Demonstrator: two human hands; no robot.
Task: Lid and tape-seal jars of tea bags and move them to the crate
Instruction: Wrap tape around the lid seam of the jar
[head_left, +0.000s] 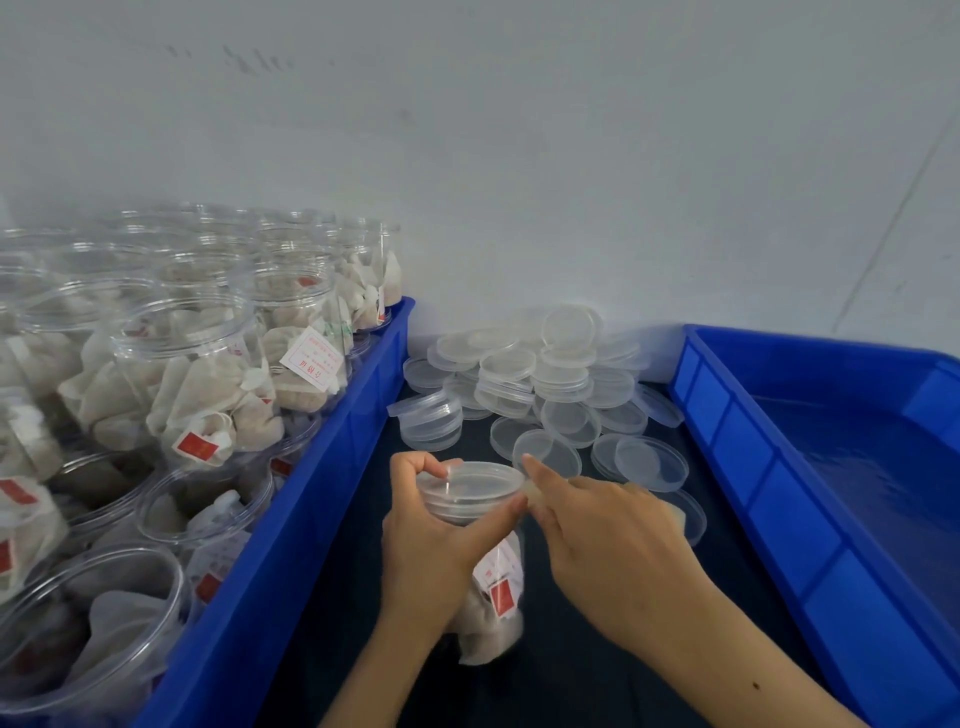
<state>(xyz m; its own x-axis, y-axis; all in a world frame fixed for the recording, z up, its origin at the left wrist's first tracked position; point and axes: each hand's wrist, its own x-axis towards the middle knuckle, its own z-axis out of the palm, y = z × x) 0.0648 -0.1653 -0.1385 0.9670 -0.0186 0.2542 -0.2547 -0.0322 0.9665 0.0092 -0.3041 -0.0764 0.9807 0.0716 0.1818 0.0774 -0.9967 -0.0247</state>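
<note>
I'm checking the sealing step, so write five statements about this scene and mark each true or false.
1. The left hand grips the clear plastic jar of tea bags. True.
2. That jar has no lid. False: a clear round lid sits on it.
3. The blue plastic crate on the right is full of jars. False: no jars show in it.
4. Loose clear lids are piled on the dark surface between the two crates. True.
5. The jars in the blue crate on the left are all lidded. False: the near ones stand open.
</note>
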